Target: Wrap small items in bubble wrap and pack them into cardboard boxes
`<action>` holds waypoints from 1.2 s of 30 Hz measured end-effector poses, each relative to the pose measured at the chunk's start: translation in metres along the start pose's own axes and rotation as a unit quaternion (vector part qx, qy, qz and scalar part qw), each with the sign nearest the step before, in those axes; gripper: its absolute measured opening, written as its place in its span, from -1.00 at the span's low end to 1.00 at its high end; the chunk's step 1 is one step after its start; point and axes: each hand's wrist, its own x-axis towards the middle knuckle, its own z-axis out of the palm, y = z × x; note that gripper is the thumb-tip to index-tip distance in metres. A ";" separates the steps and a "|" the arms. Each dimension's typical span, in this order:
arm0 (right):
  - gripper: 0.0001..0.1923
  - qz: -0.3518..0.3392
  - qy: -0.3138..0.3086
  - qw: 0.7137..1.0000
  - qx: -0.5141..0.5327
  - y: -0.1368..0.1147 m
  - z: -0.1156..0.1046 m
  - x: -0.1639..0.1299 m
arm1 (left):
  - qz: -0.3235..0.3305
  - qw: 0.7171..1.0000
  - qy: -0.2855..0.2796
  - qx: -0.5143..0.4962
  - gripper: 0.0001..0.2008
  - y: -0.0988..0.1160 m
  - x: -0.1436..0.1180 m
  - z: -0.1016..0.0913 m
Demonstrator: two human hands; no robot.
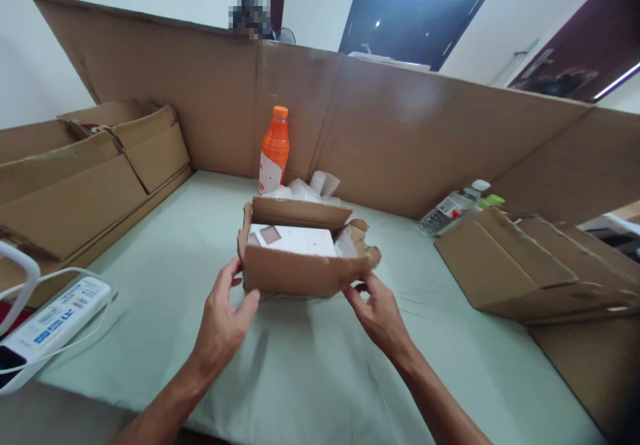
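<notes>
A small open cardboard box (295, 275) sits on the green tablecloth in front of me, its front flap area upright and its right flaps torn and bent. Inside it lies a white carton (300, 240) with a brown square printed on it, with clear plastic wrap (346, 243) at its right end. My left hand (227, 308) is at the box's left corner, fingers and thumb apart, the fingertips beside its wall. At the lower right corner, my right hand (375, 308) has its thumb on the front and its fingers round the side, gripping the box.
An orange bottle (275, 151) and crumpled white wrap (305, 190) stand behind the box. Larger cardboard boxes lie left (75, 185) and right (505, 271). A clear bottle (453, 210) leans at right; a power strip (60, 328) with cables lies at left. A cardboard wall (400, 138) closes the back.
</notes>
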 end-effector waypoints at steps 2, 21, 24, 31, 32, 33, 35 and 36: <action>-0.78 0.007 0.000 1.000 0.023 0.006 -0.006 -0.018 | 0.004 1.000 -0.008 0.018 -0.47 -0.005 -0.026 -0.006; -0.16 -0.238 -0.107 0.963 0.067 -0.041 0.100 -0.112 | -0.035 0.980 0.128 -0.151 -0.20 -0.035 0.012 -0.051; -0.17 -0.331 -0.215 0.915 0.084 -0.049 0.112 -0.127 | -0.070 0.981 0.089 -0.160 -0.27 -0.037 0.040 -0.057; -0.63 -0.167 -0.088 0.979 0.078 -0.014 0.090 -0.066 | -0.101 0.992 0.058 -0.043 -0.43 -0.054 -0.009 -0.089; -0.58 -0.151 -0.092 0.981 0.077 -0.009 0.092 -0.056 | -0.092 0.994 0.045 -0.025 -0.43 -0.057 -0.019 -0.087; -0.52 -0.146 -0.105 0.980 0.081 -0.006 0.097 -0.047 | -0.076 0.997 0.031 -0.009 -0.42 -0.059 -0.027 -0.084; -0.46 -0.151 -0.127 0.977 0.087 -0.006 0.110 -0.031 | -0.036 0.999 0.002 0.012 -0.38 -0.062 -0.035 -0.075; -0.49 -0.151 -0.134 0.975 0.087 -0.010 0.118 -0.025 | -0.017 1.000 -0.012 0.017 -0.36 -0.063 -0.035 -0.071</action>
